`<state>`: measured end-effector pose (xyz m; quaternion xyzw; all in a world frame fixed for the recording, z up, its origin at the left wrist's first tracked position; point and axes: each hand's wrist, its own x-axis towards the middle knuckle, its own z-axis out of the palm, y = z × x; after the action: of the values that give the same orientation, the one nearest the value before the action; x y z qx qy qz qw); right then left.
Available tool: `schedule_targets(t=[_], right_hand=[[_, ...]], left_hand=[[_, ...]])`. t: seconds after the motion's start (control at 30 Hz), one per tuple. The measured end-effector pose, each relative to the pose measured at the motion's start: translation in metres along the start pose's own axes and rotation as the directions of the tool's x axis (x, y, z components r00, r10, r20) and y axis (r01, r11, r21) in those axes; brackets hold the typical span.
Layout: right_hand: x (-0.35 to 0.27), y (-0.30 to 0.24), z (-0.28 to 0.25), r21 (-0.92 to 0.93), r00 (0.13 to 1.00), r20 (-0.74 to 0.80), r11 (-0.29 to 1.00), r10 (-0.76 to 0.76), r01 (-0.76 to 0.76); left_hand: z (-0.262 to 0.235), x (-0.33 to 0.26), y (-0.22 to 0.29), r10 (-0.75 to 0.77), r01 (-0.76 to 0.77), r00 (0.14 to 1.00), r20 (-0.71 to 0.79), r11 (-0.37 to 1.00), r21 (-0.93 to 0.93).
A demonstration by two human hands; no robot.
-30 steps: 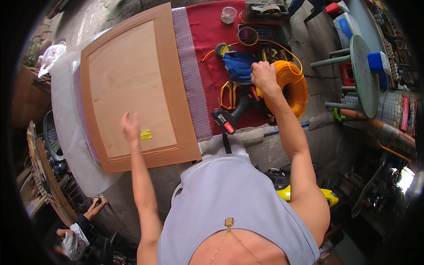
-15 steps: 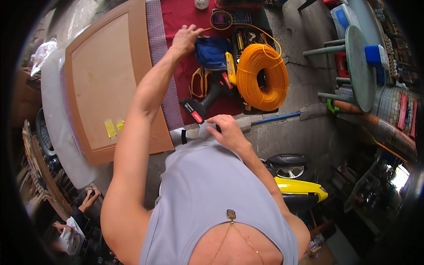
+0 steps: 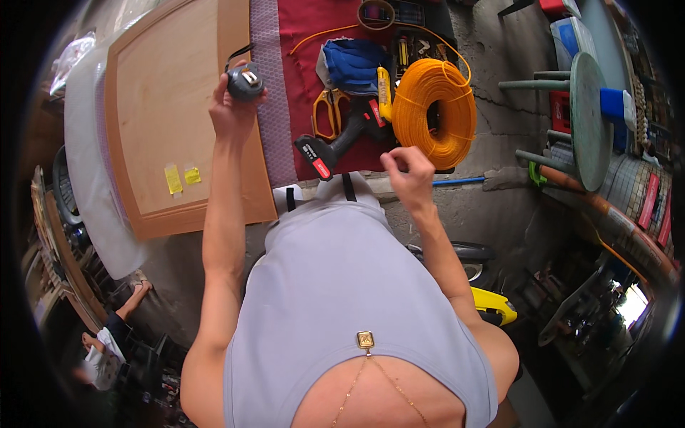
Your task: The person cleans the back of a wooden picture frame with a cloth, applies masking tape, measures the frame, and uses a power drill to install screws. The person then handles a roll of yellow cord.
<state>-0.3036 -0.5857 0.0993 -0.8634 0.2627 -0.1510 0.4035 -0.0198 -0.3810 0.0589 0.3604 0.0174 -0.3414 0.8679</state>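
Clock hours are read from the wearer's chest, twelve being straight ahead. The right hand (image 3: 410,175), at half past twelve, appears to hold nothing; its fingers curl loosely toward the thumb, and I cannot tell whether the tips meet. Toward ten o'clock, two yellow paper notes (image 3: 173,180) lie on a wood-framed panel (image 3: 157,100). Straight on at twelve, a black and red cordless drill (image 3: 342,139) lies on a red cloth (image 3: 303,53), with orange-handled scissors (image 3: 327,118) just beyond its grip.

The left hand (image 3: 234,114), at eleven, grips a dark tape measure (image 3: 246,84), thumb and fingers pressed to opposite sides, above the panel's right border; a black strap hangs off it.

An orange cable coil (image 3: 410,118) stands out between twelve and one, a yellow cutter (image 3: 385,96) just left of it. Past the scissors, at twelve, are blue gloves (image 3: 353,64), then farthest a brown tape roll (image 3: 362,20). A green round stool (image 3: 591,121) stands between one and two.
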Motion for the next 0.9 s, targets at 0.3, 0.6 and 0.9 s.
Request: schedule_targets(t=[0.3,0.6,0.9], right_hand=[[0.060,-0.009,0.049,0.141,0.968,0.179,0.978,-0.176,0.152],[0.120,-0.005,0.167,-0.405,0.719,0.692,0.791,-0.062,0.458],[0.146,-0.007,0.170,-0.402,0.468,0.882,0.604,0.054,0.688]], left_hand=[[-0.016,-0.098,-0.032,-0.107,0.103,0.994,-0.037,0.991,-0.085],[-0.031,-0.176,-0.034,-0.036,0.064,0.950,-0.310,0.995,0.082],[-0.057,-0.272,-0.046,0.078,-0.120,0.859,-0.507,0.991,-0.051]])
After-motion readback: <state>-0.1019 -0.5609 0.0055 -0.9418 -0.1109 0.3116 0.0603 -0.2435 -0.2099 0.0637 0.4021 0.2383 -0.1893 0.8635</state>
